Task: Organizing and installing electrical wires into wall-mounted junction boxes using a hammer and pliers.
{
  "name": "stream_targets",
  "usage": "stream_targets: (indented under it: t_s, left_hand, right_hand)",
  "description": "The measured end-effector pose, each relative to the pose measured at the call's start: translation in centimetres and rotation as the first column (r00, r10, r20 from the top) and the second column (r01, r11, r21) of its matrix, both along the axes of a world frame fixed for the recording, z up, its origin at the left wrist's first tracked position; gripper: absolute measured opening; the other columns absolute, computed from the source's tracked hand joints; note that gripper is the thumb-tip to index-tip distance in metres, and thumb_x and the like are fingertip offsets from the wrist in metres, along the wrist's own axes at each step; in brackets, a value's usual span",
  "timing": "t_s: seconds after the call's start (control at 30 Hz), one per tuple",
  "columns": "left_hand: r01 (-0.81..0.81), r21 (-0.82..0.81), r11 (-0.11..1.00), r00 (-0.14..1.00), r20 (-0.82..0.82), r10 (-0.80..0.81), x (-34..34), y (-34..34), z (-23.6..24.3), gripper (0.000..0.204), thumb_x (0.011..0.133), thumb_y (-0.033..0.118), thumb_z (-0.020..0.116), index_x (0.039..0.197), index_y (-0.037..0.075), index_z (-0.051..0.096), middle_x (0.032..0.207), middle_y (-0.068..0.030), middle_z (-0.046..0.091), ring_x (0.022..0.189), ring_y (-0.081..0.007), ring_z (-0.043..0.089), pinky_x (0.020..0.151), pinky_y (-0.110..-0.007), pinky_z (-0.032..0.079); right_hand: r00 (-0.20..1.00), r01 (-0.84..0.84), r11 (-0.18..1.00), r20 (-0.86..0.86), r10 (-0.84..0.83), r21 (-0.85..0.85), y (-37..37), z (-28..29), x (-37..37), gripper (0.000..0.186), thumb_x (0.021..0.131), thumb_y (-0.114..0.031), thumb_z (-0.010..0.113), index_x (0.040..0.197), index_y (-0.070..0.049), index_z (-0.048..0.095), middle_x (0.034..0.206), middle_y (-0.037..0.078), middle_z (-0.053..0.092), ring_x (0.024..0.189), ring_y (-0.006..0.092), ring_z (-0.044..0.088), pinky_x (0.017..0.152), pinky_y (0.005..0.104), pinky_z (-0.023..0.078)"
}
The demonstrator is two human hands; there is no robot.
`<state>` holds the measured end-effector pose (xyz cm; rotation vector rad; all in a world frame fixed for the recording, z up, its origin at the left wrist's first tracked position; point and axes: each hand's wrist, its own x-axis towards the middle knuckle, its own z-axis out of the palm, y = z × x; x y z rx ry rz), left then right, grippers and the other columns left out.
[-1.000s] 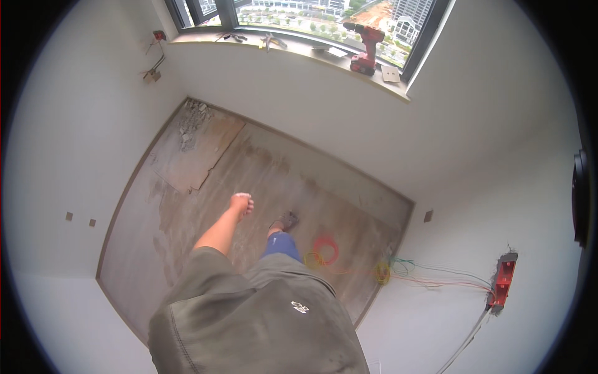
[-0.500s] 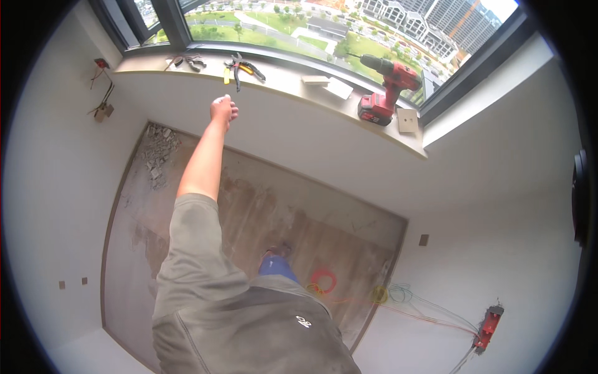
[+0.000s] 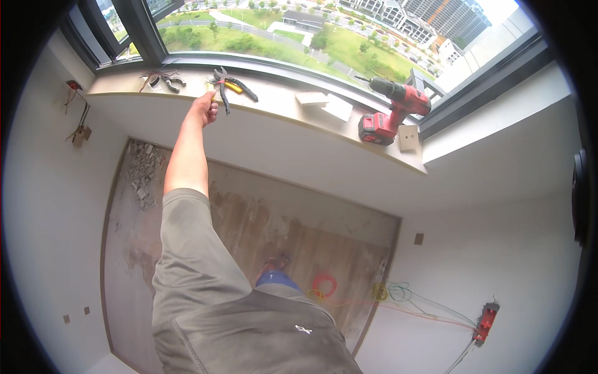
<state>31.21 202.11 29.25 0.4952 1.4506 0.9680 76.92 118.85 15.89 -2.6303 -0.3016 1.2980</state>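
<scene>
Touching a yellow object (image 3: 211,87) beside pliers (image 3: 235,86), the left hand (image 3: 204,110) has a curled grip; whether pinching, I cannot tell.

from my remote station i count one red drill (image 3: 401,100), and left of it two pale flat pieces (image 3: 338,108), at least two plier-like tools (image 3: 234,86) and one bare hand (image 3: 204,109). just beside the drill sits one square plate (image 3: 408,138). lower than the drill, i count three small wall plates (image 3: 418,239), one red coil (image 3: 334,285) and one row of red wall boxes (image 3: 486,323).
</scene>
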Motion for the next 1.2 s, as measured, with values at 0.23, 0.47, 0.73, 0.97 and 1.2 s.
stream_targets:
  t_s: [0.23,0.47,0.73,0.97,1.2]
  left_hand:
    - [-0.089,0.265,0.960,0.682,-0.686,0.253,2.4,1.8,1.7,0.051,0.086,0.038,0.046,0.092,-0.009,0.066,0.086,-0.0248,0.067,0.083,-0.0378,0.066,0.075,-0.043,0.051]
    - [-0.051,0.731,0.680,0.479,-0.580,0.659,2.6,-3.8,3.8,0.040,0.094,0.032,0.042,0.082,-0.002,0.060,0.074,-0.0191,0.063,0.071,-0.0394,0.059,0.067,-0.048,0.044]
    - [0.642,0.625,0.444,0.765,-0.555,-0.327,18.0,-30.3,-0.8,0.032,0.097,0.023,0.048,0.070,0.006,0.047,0.062,0.0007,0.046,0.057,-0.0073,0.042,0.052,-0.025,0.036]
    - [0.838,0.385,-0.385,-0.040,-0.662,-0.748,30.8,-52.6,-1.0,0.037,0.094,0.022,0.054,0.066,0.003,0.041,0.056,-0.0123,0.043,0.049,-0.0262,0.046,0.048,-0.037,0.036]
    - [0.304,0.323,-0.896,0.057,-0.945,-0.321,37.6,-72.9,3.3,0.011,0.088,0.010,0.058,0.085,0.002,0.051,0.067,-0.0161,0.055,0.059,-0.0378,0.056,0.052,-0.046,0.047]
  right_hand:
    - [1.000,0.015,1.000,-0.003,-0.015,-0.012,-0.8,0.2,-1.3,0.020,0.091,-0.018,0.049,0.095,-0.003,0.063,0.082,0.016,0.062,0.077,0.0310,0.061,0.071,0.0424,0.050]
    - [0.999,0.047,0.999,-0.016,-0.047,-0.010,-4.5,-0.8,-2.8,0.021,0.091,-0.018,0.047,0.097,-0.004,0.062,0.084,0.017,0.062,0.080,0.0326,0.061,0.073,0.0437,0.049]
    - [0.971,-0.050,0.927,0.234,-0.042,0.371,-1.9,4.9,-6.1,0.032,0.092,-0.026,0.052,0.111,-0.002,0.059,0.100,0.018,0.066,0.093,0.0365,0.062,0.081,0.0431,0.049]
    - [0.940,0.312,0.478,-0.193,-0.282,0.821,7.0,13.3,-4.2,0.106,0.082,-0.056,0.066,0.149,-0.001,0.007,0.149,0.027,0.027,0.136,0.0340,0.035,0.109,0.0425,0.035]
    - [0.708,0.431,0.079,-0.283,-0.647,0.899,-4.4,14.2,-5.6,0.112,0.077,-0.044,0.077,0.149,-0.002,0.002,0.132,0.018,0.041,0.126,0.0255,0.042,0.100,0.0396,0.041]
